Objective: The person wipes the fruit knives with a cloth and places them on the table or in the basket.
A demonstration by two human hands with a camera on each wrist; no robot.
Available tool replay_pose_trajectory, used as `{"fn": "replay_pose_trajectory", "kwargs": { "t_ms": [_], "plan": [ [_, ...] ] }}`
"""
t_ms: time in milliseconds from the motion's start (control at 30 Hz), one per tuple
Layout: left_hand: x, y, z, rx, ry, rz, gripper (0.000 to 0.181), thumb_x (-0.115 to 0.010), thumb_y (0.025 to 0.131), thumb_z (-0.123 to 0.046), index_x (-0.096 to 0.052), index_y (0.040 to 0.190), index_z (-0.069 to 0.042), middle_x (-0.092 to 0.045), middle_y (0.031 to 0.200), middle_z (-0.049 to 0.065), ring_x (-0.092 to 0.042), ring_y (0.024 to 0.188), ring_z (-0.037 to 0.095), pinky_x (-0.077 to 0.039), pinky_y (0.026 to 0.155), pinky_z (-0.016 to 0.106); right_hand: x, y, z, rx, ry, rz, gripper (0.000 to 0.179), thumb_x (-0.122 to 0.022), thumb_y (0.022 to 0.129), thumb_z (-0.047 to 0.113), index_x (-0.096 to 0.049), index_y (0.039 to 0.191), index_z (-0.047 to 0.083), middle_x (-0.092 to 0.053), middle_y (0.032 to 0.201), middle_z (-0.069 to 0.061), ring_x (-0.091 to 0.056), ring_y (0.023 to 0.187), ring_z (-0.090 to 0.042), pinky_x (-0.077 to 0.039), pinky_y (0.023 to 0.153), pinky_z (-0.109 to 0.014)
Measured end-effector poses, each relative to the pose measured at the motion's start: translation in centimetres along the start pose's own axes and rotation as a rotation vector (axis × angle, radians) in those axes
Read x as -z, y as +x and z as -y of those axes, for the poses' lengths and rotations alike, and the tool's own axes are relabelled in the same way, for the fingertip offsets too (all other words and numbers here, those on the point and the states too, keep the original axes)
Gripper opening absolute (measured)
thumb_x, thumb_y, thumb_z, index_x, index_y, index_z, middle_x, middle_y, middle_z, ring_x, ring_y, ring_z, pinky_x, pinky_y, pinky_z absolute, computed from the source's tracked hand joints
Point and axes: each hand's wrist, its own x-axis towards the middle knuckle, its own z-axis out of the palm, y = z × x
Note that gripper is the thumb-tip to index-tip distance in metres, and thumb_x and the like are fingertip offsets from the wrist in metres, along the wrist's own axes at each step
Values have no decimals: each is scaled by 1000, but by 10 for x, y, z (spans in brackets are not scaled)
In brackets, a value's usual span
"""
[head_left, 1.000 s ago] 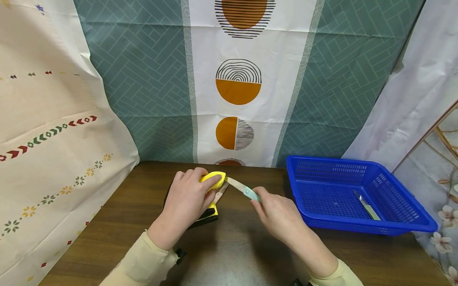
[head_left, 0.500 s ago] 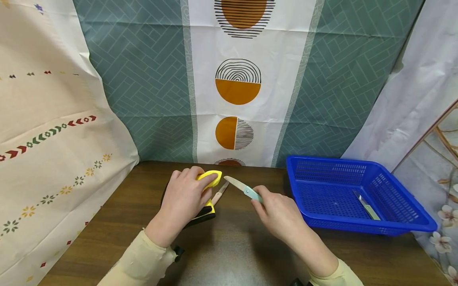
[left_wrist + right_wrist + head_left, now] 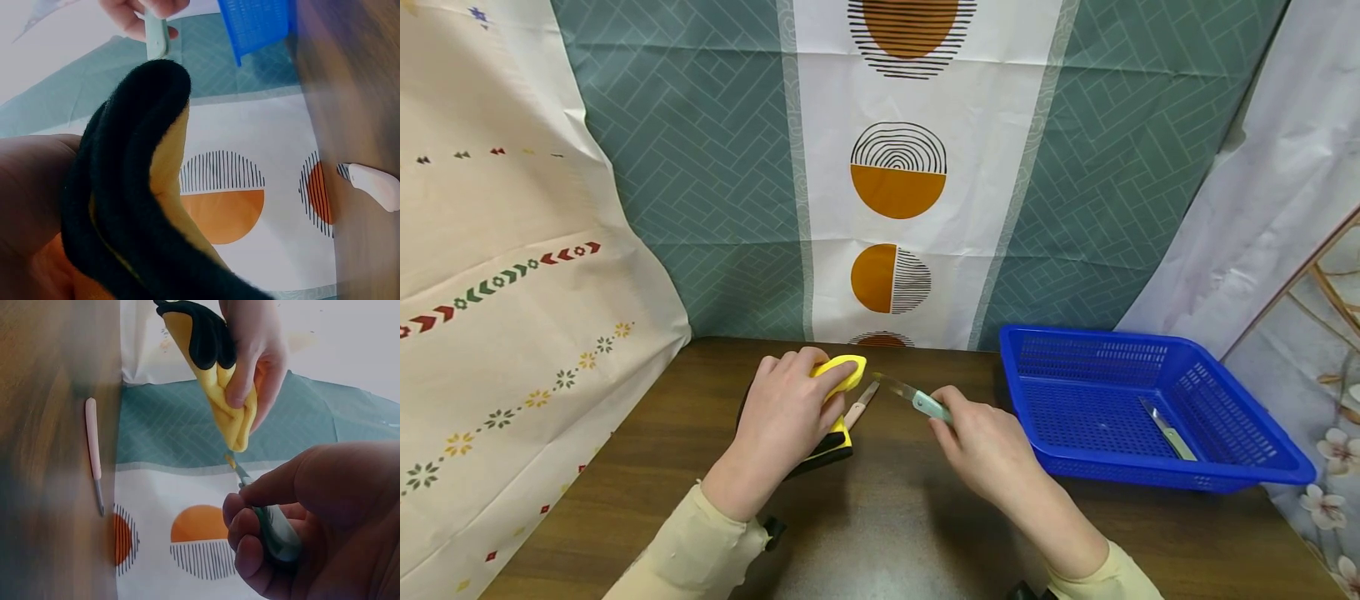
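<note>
My left hand pinches a folded yellow cloth with black edging, its lower folds hanging below the palm. In the right wrist view the thumb and fingers press the yellow cloth into a point. My right hand grips the mint-green handle of a small knife, fingers curled round it. The blade points left toward the cloth's tip, with a small gap between them in the head view. A second knife with a pale pink handle lies on the table, just right of the cloth.
A blue plastic basket stands at the right on the brown wooden table. Inside it lies a knife with a light green handle. A patterned curtain hangs behind the table's far edge.
My left hand has drawn the cloth slightly left, off the blade's tip. My right hand has turned the knife, so its blade now looks narrower and darker.
</note>
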Motion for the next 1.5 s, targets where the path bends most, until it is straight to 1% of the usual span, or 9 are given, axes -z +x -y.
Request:
{"fn": "replay_pose_trajectory", "kwargs": {
  "t_ms": [333,433,567,700,900,1100,1200,1367,1500],
  "plan": [
    [7,1,-6,-4,-16,21,41,-89,90,-19,-83,130,-24,-72,113,13,-68,90,34,-47,75,46,-1,1,-2,1,0,-16,17,-74,103,11,-66,117,15,-50,66,8,-43,54,-11,-37,48,-33],
    [8,1,-8,-10,-17,21,41,-89,90,-20,-83,130,-24,-72,113,13,-69,91,35,-46,75,46,-1,1,-2,-6,-9,-18,15,-73,103,11,-68,116,15,-54,71,8,-46,57,-12,-39,50,-34],
    [8,1,-9,-17,-15,13,41,-89,90,-19,-83,130,-23,-72,113,14,-69,92,35,-45,74,45,-3,1,-1,-11,-23,-13,7,-71,108,18,-73,114,15,-60,81,7,-52,65,-12,-45,56,-34],
    [8,1,-9,-22,-14,5,41,-89,90,-19,-83,130,-23,-72,113,14,-69,92,36,-45,74,45,-4,0,-1,-1,-29,-21,13,-66,112,23,-76,111,14,-62,86,6,-55,71,-11,-50,60,-35],
    [10,1,-11,-24,-17,14,42,-90,89,-21,-82,131,-23,-72,114,15,-69,92,35,-45,74,45,-5,1,-2,3,-27,-54,13,-66,112,21,-76,110,13,-61,89,5,-55,75,-12,-50,63,-34],
    [12,1,-14,-19,-19,41,44,-90,90,-23,-81,133,-24,-71,115,13,-69,94,34,-47,76,46,-4,2,-1,-40,-16,-33,13,-72,109,24,-74,114,12,-64,95,2,-55,75,-14,-49,62,-35],
    [12,2,-15,-24,-26,29,44,-91,89,-23,-82,132,-24,-72,115,13,-69,93,34,-46,75,45,-3,2,0,-41,-12,-40,14,-76,106,23,-73,114,12,-63,94,2,-53,71,-13,-47,59,-34],
    [8,1,-18,-58,-37,-32,42,-92,87,-21,-84,127,-24,-72,110,13,-68,87,33,-44,71,43,-3,3,-1,-33,1,-51,16,-79,104,21,-71,113,12,-63,90,4,-52,68,-12,-46,57,-32],
    [6,2,-24,-84,-44,-35,40,-87,88,-18,-83,127,-25,-71,110,12,-67,86,33,-46,72,43,-3,4,-2,-39,8,-35,19,-80,103,22,-70,115,12,-62,85,6,-51,64,-11,-44,55,-32]
  ]
}}
